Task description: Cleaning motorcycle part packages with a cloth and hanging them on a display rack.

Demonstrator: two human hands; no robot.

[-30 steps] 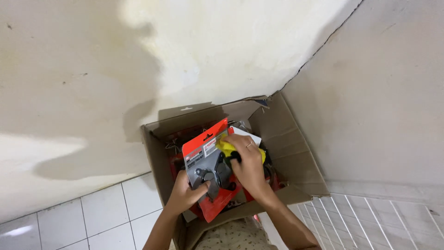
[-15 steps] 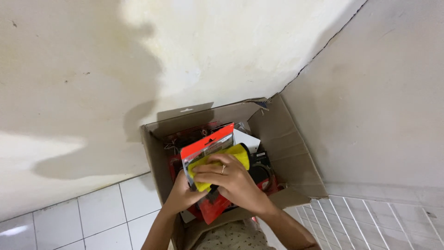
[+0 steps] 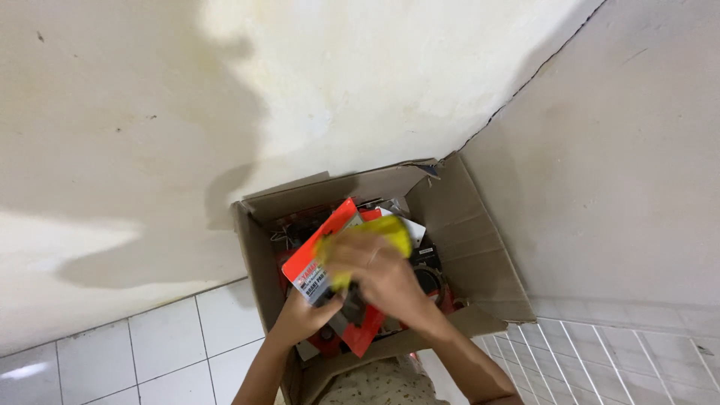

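Observation:
An open cardboard box [image 3: 480,247] stands in the corner where two walls meet. Over it my left hand [image 3: 304,319] grips a red blister pack [image 3: 330,232] with a grey part inside, by its lower edge. My right hand [image 3: 382,274] is blurred and presses a yellow cloth [image 3: 379,229] against the face of the pack. More red packs and dark round parts [image 3: 427,277] lie in the box beneath.
White floor tiles [image 3: 150,345] lie to the left of the box. A stained cream wall [image 3: 225,97] rises behind it, and a grey wall [image 3: 622,172] closes the right side. A tiled strip [image 3: 600,360] runs at bottom right.
My right hand with the yellow cloth has moved leftward from the pack's right edge across its face. The left hand keeps the pack tilted over the box.

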